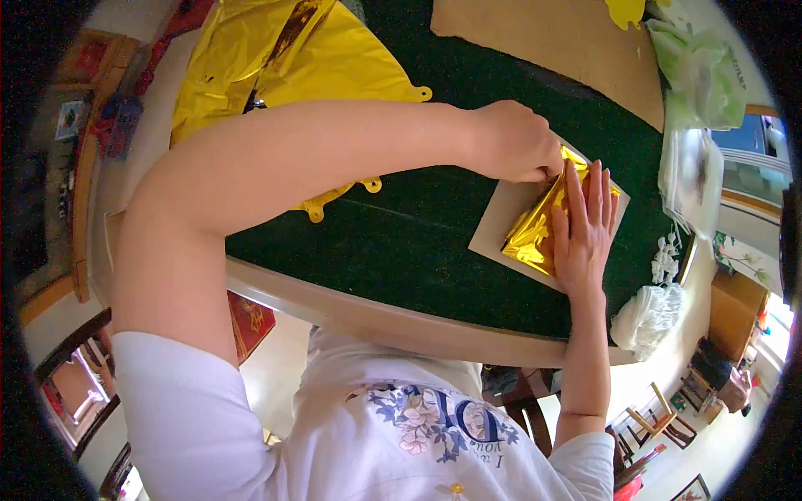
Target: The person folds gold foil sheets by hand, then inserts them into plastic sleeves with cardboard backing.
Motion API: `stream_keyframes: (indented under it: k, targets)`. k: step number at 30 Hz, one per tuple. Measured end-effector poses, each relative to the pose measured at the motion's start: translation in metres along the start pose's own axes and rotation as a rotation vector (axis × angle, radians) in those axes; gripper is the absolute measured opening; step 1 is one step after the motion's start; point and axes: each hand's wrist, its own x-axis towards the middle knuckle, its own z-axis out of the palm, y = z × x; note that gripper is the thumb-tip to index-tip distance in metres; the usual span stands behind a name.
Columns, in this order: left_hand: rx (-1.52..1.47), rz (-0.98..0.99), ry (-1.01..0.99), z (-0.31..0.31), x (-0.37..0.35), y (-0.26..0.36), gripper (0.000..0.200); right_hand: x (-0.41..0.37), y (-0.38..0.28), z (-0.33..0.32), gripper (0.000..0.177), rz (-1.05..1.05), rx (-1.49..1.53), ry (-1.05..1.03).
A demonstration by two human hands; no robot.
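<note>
A folded gold foil balloon (532,236) lies on a light grey card (493,221), its surface creased and shiny. My left hand (516,142) reaches across from the left and is closed, its curled fingers at the foil's upper left edge; the fingertips are partly hidden. Flat on the foil rests my right hand (586,234), fingers stretched out and pointing away from me. More flat gold foil balloons (342,71) with small holed tabs are spread at the upper left, partly covered by my left forearm.
The table has a dark green top (376,242) and a pale front edge (401,321). A brown cardboard sheet (560,50) lies at the back. Along the right side are clear and green plastic bags (697,75) and a bundle of white string (647,317).
</note>
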Motion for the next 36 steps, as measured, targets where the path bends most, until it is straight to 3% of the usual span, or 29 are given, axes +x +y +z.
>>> stream_keyframes:
  k: [8, 11, 17, 23, 36]
  targets:
    - [-0.018, -0.239, 0.092, 0.011, -0.002, 0.019, 0.015, 0.001, 0.000, 0.000, 0.049, -0.002, 0.007, -0.004]
    - [-0.004, -0.249, 0.375, 0.032, -0.008, 0.027, 0.016, 0.001, 0.000, -0.001, 0.049, -0.004, 0.005, 0.003]
    - [0.068, -0.157, 0.541, 0.048, -0.017, 0.033, 0.013, -0.001, 0.003, 0.003, 0.048, -0.036, 0.008, 0.053]
    - [0.308, -0.052, 0.485, 0.053, -0.040, 0.040, 0.010, -0.001, 0.002, 0.005, 0.046, -0.046, -0.023, 0.093]
    - [0.341, -0.052, 0.442, 0.053, -0.050, 0.041, 0.015, -0.001, 0.002, 0.007, 0.045, -0.064, -0.017, 0.133]
